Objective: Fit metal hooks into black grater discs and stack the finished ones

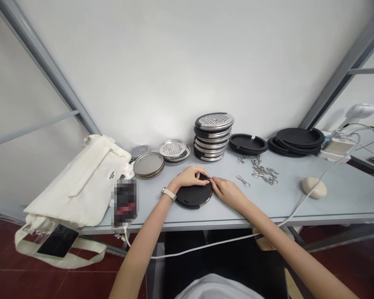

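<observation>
In the head view, the black disc (191, 196) lies flat on the grey table (286, 203), just below the centre of the frame. The left hand (188, 176) arches over its upper part, thumb and forefinger curled towards each other at the upper right of the rim; the right hand (229, 191) reaches in from the right, fingers bunched and their tips at that same spot. The fingertips crowd together there, and I cannot tell whether they pinch a small part or only press on the rim. The disc looks fairly light and stiff, probably metal in a softer black surround that should grip well, while any bare metal may be slippery. It seems hardly fragile, though the surround could give or slip if tugged. The outer rim, held at opposite sides, looks the best place to take hold, with a fingertip pinch for anything small
</observation>
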### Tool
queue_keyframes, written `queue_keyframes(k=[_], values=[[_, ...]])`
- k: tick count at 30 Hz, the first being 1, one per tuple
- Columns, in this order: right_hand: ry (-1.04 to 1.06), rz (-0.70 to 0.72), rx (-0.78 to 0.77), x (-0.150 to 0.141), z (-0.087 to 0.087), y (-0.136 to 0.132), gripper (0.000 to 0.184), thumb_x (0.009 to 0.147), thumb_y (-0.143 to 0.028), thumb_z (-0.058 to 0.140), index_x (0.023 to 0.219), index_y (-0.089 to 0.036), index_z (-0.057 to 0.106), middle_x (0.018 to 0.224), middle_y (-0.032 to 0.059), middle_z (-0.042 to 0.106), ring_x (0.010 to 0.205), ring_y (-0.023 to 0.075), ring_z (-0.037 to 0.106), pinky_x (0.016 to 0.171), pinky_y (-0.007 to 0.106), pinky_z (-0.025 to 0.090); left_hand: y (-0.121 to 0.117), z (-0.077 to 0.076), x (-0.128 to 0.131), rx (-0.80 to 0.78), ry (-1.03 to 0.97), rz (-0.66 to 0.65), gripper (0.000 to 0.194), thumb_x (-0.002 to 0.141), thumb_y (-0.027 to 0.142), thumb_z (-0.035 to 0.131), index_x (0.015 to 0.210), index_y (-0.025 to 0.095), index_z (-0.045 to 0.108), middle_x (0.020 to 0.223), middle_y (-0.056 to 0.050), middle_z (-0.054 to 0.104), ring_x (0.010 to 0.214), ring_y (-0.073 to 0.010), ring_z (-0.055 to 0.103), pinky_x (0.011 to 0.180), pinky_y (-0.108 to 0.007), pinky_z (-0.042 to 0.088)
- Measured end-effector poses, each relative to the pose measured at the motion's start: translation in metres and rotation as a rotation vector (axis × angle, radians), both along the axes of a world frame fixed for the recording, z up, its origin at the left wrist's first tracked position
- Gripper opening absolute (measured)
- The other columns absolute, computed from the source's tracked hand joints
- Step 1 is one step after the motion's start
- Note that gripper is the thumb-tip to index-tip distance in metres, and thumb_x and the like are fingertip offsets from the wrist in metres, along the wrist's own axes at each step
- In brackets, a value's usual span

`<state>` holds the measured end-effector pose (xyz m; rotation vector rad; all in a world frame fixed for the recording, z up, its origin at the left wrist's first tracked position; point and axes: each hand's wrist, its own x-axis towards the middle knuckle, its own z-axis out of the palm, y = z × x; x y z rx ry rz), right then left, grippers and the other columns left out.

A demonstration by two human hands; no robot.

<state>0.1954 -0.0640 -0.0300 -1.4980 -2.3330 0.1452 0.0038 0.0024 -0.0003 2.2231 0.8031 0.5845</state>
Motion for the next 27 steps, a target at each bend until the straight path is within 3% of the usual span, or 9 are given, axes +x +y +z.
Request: queue_keyframes(k=[12,27], values=[[0.012,0.019,0.002,0.0013,0.0004,0.0004,0.031,0.103,-0.027,0.034,0.09,-0.018,0.06,0.081,0.006,0.071,0.07,0.0182,0.066,0.062,0.026,0.037,0.0003,-0.002,-0.0003,0.011,-0.002,-0.013,0.023,0.077,0.029,0.07,0.096,0.017,0.074,0.09,-0.001,0.065,0.061,-0.0081,0.044,0.06,-0.021,0.037],[0.001,0.026,0.005,0.0031,-0.0002,0.0017,0.03,0.103,-0.027,0.033,0.09,-0.018,0.059,0.082,0.0073,0.071,0.071,0.0192,0.066,0.063,0.027,0.036,0.0032,-0.0049,0.001,0.044,0.002,-0.016,0.021,0.076,0.026,0.069,0.094,0.017,0.074,0.083,0.0,0.064,0.06,-0.0082,0.044,0.058,-0.021,0.035]])
